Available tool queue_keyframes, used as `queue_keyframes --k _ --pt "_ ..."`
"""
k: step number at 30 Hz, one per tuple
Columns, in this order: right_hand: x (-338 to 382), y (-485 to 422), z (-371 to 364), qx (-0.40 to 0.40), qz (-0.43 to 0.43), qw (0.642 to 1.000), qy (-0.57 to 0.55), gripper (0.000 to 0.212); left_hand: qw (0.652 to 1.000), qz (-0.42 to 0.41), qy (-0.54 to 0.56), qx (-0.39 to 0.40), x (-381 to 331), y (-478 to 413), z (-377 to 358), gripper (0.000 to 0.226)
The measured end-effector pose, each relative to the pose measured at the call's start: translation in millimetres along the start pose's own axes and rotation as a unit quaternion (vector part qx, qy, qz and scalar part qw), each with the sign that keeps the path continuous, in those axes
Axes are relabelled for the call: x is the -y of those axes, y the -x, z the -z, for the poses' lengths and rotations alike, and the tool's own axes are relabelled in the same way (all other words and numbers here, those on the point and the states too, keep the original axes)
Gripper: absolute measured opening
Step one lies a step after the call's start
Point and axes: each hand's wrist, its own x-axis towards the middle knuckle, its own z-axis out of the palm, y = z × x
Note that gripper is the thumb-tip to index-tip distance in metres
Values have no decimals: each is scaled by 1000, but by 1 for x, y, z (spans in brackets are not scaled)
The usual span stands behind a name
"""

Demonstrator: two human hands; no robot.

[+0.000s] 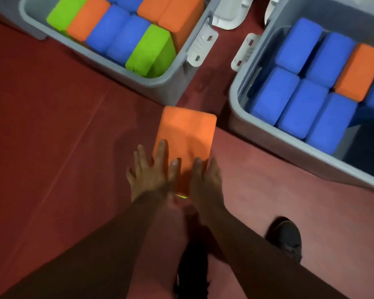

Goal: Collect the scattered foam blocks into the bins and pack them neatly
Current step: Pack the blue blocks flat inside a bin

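Dull red floor (52, 126); two grey plastic bins (160, 84) packed with foam blocks. Between them lies a smooth orange rectangular foam block (187, 130). The left grip (147, 173) presses it, fingers spread flat; the right grip (205, 180) clasps its edge.

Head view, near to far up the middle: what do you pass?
Left hand and right hand side by side → orange block → near corner of the left bin.

Red floor (52, 147): left grey bin (171, 91), right grey bin (311, 158), dark shoe (286, 238).
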Motion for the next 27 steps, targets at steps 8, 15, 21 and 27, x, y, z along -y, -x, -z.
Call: queue_keyframes --k 8,15,21,27 --pt "-27 10 -15 11 -6 994 -107 77 995 -49 68 -56 0 5 -12 72" --pt "19 38 42 -18 105 973 -204 60 954 -219 97 -181 -29 25 35 74" --pt "51 25 146 -185 143 949 -214 68 942 -290 128 -110 -151 39 65 82" --pt "47 17 281 -333 131 917 -173 63 943 -293 148 58 -304 80 53 105"
